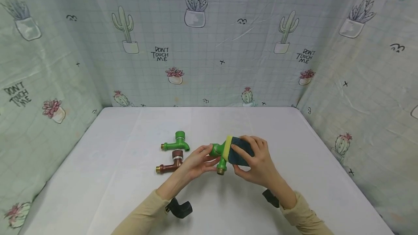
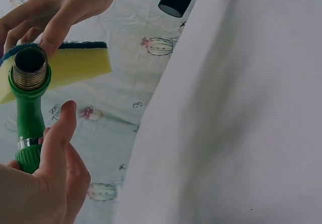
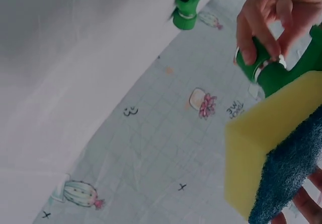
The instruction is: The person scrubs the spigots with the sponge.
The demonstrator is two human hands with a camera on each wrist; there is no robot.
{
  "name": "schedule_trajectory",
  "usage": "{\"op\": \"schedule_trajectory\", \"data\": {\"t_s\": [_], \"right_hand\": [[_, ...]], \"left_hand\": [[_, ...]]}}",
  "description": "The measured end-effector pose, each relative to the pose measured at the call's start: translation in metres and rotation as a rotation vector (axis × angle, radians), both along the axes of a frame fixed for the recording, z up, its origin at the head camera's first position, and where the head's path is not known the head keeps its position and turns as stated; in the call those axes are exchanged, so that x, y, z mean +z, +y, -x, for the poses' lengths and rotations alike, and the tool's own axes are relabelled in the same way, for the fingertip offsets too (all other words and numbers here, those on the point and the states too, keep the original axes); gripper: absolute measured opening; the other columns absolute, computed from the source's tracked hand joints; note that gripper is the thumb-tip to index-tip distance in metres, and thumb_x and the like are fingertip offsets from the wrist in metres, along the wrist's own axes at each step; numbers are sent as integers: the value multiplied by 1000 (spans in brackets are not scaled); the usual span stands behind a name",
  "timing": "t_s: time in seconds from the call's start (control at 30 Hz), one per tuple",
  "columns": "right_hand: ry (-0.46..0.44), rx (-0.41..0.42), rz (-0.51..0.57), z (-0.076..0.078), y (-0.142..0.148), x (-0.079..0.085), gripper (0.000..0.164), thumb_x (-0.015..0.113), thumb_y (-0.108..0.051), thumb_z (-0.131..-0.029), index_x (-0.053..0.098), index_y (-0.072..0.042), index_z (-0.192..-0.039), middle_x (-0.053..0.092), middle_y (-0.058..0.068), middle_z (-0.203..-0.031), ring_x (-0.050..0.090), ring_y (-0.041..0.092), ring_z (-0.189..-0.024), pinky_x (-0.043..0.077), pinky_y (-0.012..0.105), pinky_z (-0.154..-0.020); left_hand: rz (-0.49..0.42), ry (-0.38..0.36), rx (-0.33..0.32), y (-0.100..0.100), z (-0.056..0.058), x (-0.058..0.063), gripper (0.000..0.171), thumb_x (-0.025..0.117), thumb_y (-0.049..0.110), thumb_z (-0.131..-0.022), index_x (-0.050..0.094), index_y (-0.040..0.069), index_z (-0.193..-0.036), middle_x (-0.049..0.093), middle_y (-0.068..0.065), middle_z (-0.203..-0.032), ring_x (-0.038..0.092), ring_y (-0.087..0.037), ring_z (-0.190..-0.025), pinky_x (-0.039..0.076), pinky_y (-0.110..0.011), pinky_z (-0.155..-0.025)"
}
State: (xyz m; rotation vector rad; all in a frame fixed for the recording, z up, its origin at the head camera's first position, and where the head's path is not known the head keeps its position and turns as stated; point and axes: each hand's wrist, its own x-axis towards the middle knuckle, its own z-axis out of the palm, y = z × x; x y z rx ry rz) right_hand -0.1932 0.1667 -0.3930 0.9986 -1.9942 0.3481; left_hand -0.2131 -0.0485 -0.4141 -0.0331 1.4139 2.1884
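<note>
My left hand (image 1: 200, 163) grips a green tap (image 1: 217, 150) by its ribbed round knob, raised over the table. The tap's threaded metal end (image 2: 30, 73) points toward the camera in the left wrist view. In my right hand (image 1: 256, 160) is a sponge (image 1: 240, 151), yellow foam on one side and a dark scouring layer on the other. Its yellow face (image 3: 271, 121) lies against the tap's green body, while the fingers of my right hand spread over the dark side.
On the white table (image 1: 124, 191), left of my hands, lie another green tap (image 1: 177, 142) and a brown tap (image 1: 173, 162). Black curved pieces show near my left forearm (image 1: 180, 209) and under my right wrist (image 1: 271, 198). A cactus-print cloth (image 1: 209, 57) surrounds the table.
</note>
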Motion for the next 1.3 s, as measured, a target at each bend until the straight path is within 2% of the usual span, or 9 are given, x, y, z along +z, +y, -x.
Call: {"op": "schedule_trajectory", "data": {"t_s": [0.1,0.3,0.57,0.73,0.83,0.93,1.07,1.23,1.3], "right_hand": [[-24,17,-9,-3,-2,-1,44,46,-45,-82,59,-15,-111,50,19,-113,44,31,-97,34,45,-74],[-27,7,21,0,-1,-2,43,46,-44,-83,59,-14,-112,50,20,-112,43,33,-96,36,47,-73],[-38,-34,101,6,6,0,43,46,-44,-84,58,-14,-112,48,22,-111,41,35,-96,35,49,-72],[-35,-24,120,5,4,1,43,48,-45,-83,58,-13,-112,47,23,-111,40,34,-95,35,48,-73],[-43,-23,126,4,2,1,44,48,-45,-83,57,-13,-112,47,23,-112,39,34,-97,36,48,-74],[-47,-14,138,2,2,1,44,48,-46,-83,57,-13,-112,47,23,-112,39,33,-97,36,47,-74],[-56,3,140,1,1,-2,45,49,-45,-83,56,-13,-114,46,22,-112,39,32,-98,38,46,-74],[-64,1,151,1,0,-4,45,49,-46,-84,56,-13,-114,47,22,-112,39,32,-98,39,46,-73],[-72,5,148,1,0,-4,45,49,-46,-83,57,-14,-115,47,22,-113,39,32,-98,38,46,-74]], "left_hand": [[-7,-8,0,0,2,0,24,45,33,-92,42,13,-104,55,-6,-93,59,-14,-84,54,-33,-67],[-8,7,-67,-1,2,-2,24,40,34,-94,42,14,-108,54,-5,-94,58,-16,-88,54,-35,-70],[10,31,-122,-2,-2,-4,37,40,37,-94,37,12,-121,54,-7,-99,58,-19,-94,53,-38,-76],[52,40,-136,0,-3,-5,46,36,31,-96,30,5,-133,51,-11,-108,58,-23,-99,51,-40,-84],[73,43,-145,1,-4,-3,49,36,27,-96,29,-2,-135,49,-17,-117,57,-24,-101,48,-40,-89],[79,67,-159,4,-5,0,50,39,26,-96,30,-5,-134,48,-20,-120,57,-30,-105,47,-40,-89],[41,118,-197,6,-8,6,53,41,30,-95,28,-5,-132,46,-22,-122,51,-41,-110,48,-44,-87],[6,197,-255,7,-11,10,61,45,32,-92,24,-8,-133,39,-27,-132,50,-36,-114,47,-45,-89],[3,220,-271,7,-12,10,61,48,30,-91,26,-8,-133,41,-25,-132,51,-32,-114,46,-45,-90]]}}
